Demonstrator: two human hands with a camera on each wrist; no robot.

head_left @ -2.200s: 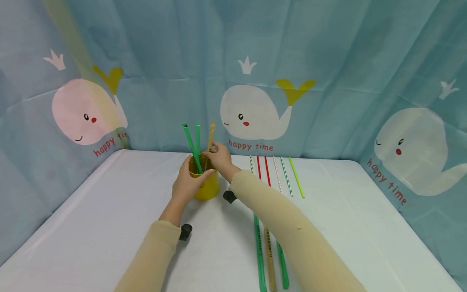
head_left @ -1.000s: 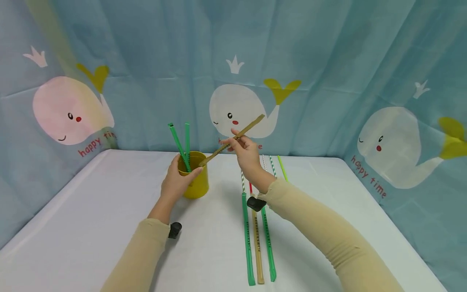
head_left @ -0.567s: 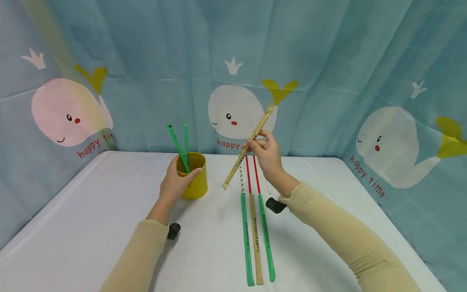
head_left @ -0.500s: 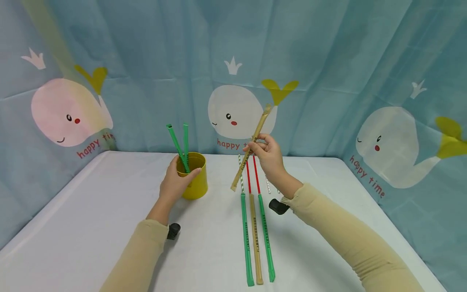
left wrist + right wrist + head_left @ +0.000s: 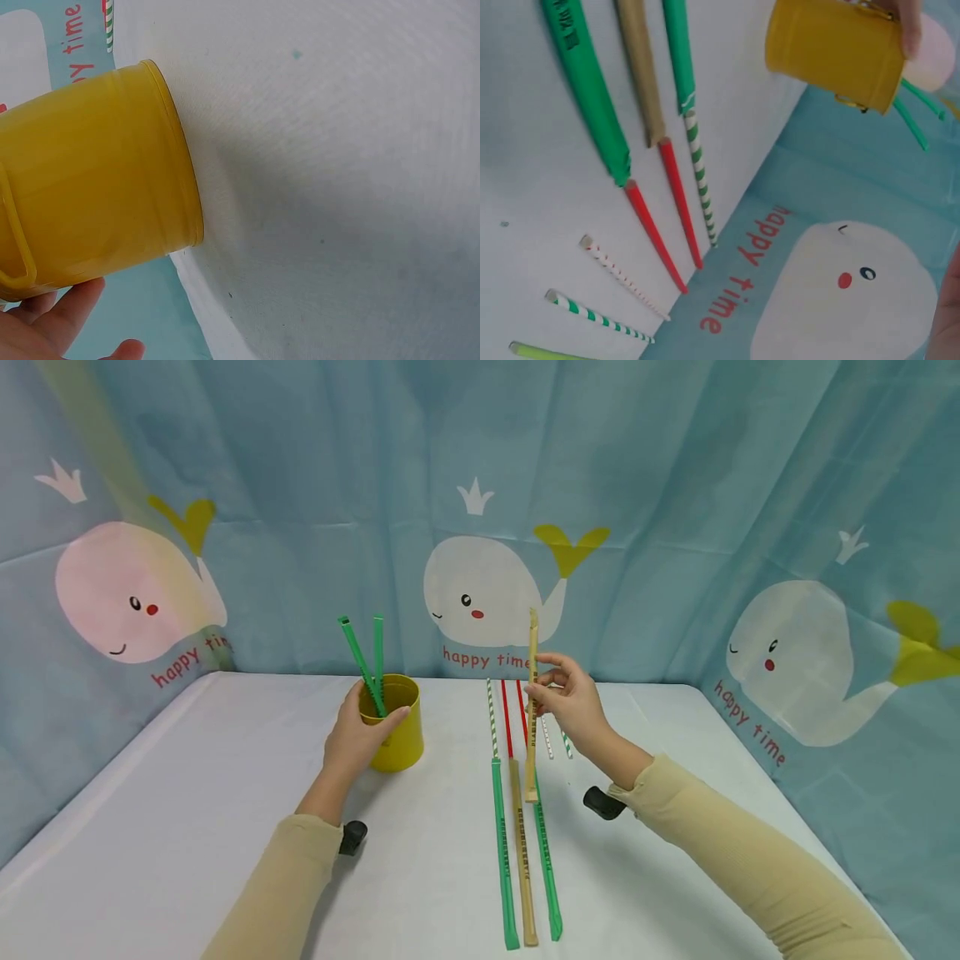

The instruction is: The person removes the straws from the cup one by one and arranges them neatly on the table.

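Note:
My left hand grips the yellow pail at its left side, thumb near the front rim. Two green-wrapped straws lean inside it. In the left wrist view the pail stands on the cloth, fingertips touching its side. My right hand pinches a brown paper-wrapped straw nearly upright above the straw rows. Below it lie a green-wrapped straw, a brown-wrapped straw and another green-wrapped straw. The right wrist view shows only an edge of my hand.
Behind the wrapped straws lie a green-striped straw, two red straws, a red-flecked white straw and a second green-striped straw. A lime straw lies outermost. The white-covered table meets a blue whale-print curtain.
My right hand has drawn the brown-wrapped straw out of the pail and carried it right. The straw has swung from slanted to nearly upright and come lower. My left hand stays on the pail.

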